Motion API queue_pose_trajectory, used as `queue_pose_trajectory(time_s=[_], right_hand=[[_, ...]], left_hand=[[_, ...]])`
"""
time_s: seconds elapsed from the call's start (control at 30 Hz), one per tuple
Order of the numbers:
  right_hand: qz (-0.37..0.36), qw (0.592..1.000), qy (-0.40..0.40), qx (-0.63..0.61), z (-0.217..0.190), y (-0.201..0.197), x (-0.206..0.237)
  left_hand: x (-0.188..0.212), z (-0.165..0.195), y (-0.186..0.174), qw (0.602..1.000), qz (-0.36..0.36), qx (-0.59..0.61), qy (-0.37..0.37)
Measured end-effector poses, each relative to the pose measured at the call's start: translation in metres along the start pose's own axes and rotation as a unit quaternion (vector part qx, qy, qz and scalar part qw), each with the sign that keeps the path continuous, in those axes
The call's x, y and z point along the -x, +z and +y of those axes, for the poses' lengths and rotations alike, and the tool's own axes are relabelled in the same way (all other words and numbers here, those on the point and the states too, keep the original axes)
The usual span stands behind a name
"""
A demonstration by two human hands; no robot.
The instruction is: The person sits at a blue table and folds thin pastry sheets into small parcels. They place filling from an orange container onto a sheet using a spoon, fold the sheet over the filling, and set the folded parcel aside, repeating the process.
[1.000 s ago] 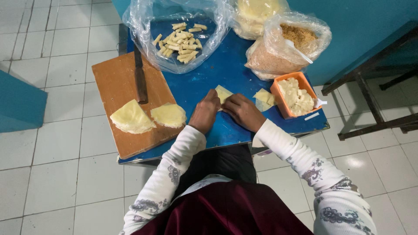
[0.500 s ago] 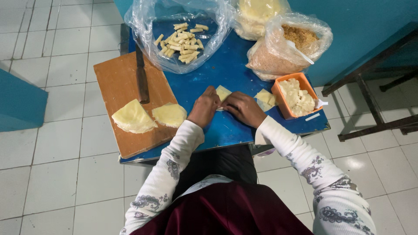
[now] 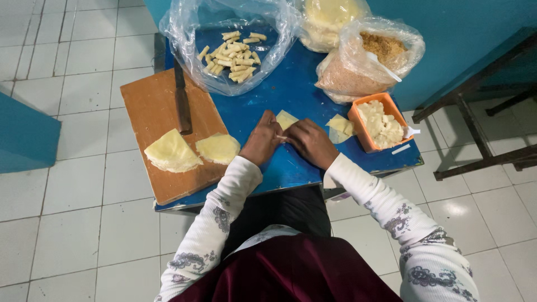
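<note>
Pale yellow dough, a small thin wrapper piece (image 3: 286, 119), lies on the blue table (image 3: 291, 89) under the tips of both hands. The left hand (image 3: 262, 144) and the right hand (image 3: 310, 142) meet fingertip to fingertip over its near edge, fingers curled down and pinching or pressing the sheet; whether they clamp it or only press on it cannot be told, as the knuckles hide the contact.

Just beyond the right fingers lie more cut wrapper pieces (image 3: 339, 127), touching an orange tub (image 3: 358, 124) of pale cubes. Farther past that tub stands a clear bag of brown crumbs (image 3: 358, 70), and beyond it another bag of yellow sheets (image 3: 330, 19).

Outward from the left fingers sits a wooden cutting board (image 3: 156, 106) bearing two stacks of round yellow wrappers (image 3: 170, 152), the nearer stack (image 3: 218, 148) close to the left hand. A knife (image 3: 181, 100) lies along the board, well away from the fingers. Straight ahead of both hands, an open plastic bag (image 3: 184, 28) holds a pile of rolled pale sticks (image 3: 232, 55).
</note>
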State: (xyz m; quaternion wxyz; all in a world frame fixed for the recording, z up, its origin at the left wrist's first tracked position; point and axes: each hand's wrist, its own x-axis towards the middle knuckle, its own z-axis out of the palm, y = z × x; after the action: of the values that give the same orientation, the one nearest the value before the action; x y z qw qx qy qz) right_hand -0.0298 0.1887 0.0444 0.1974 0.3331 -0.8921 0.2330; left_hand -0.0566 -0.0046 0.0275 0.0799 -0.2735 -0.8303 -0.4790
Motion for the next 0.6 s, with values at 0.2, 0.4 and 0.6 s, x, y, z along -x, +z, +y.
queue_pose_trajectory(time_s=[0.2, 0.4, 0.6], right_hand=[[0.033, 0.993, -0.011, 0.109, -0.008, 0.005, 0.006], [-0.001, 0.976, 0.019, 0.216, -0.031, 0.005, 0.016], [-0.020, 0.972, 0.050, 0.227, -0.024, 0.012, 0.000]], left_hand=[[0.005, 0.008, 0.002, 0.997, 0.042, -0.066, 0.010], [0.014, 0.017, 0.002, 0.992, 0.094, -0.085, 0.026], [0.038, 0.031, -0.002, 0.990, 0.073, -0.118, 0.009]])
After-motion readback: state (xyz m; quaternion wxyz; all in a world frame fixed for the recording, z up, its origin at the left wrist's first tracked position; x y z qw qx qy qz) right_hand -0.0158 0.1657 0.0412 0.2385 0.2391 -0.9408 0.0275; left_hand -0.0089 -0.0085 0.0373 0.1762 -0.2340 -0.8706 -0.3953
